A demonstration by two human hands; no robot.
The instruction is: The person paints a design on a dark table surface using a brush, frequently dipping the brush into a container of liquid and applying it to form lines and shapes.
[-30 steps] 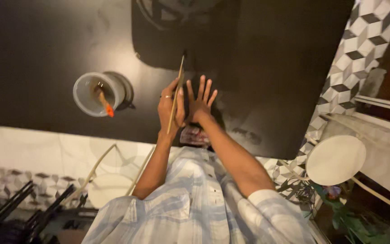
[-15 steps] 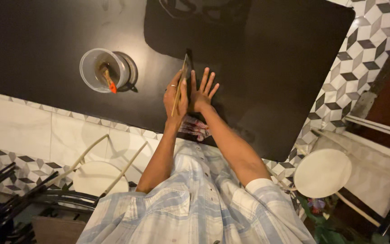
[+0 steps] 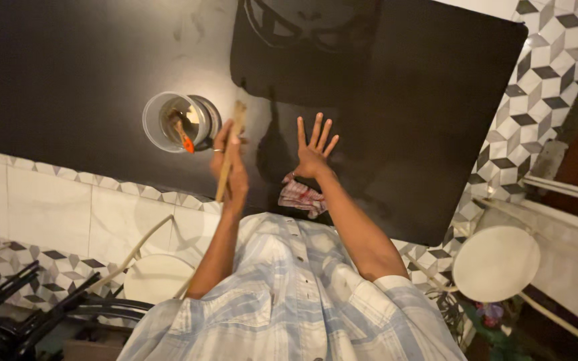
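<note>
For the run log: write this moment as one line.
left hand: grips wooden-handled brush, raised beside clear cup | right hand: open, fingers spread flat on black board | cloth below right wrist

Thin flat wooden stick (image 3: 229, 160), light brown, wider and paddle-like at its top end; gripped near mid-length, tilted slightly off upright above the dark table (image 3: 68, 80), just beside a clear plastic tub (image 3: 158, 127).
</note>
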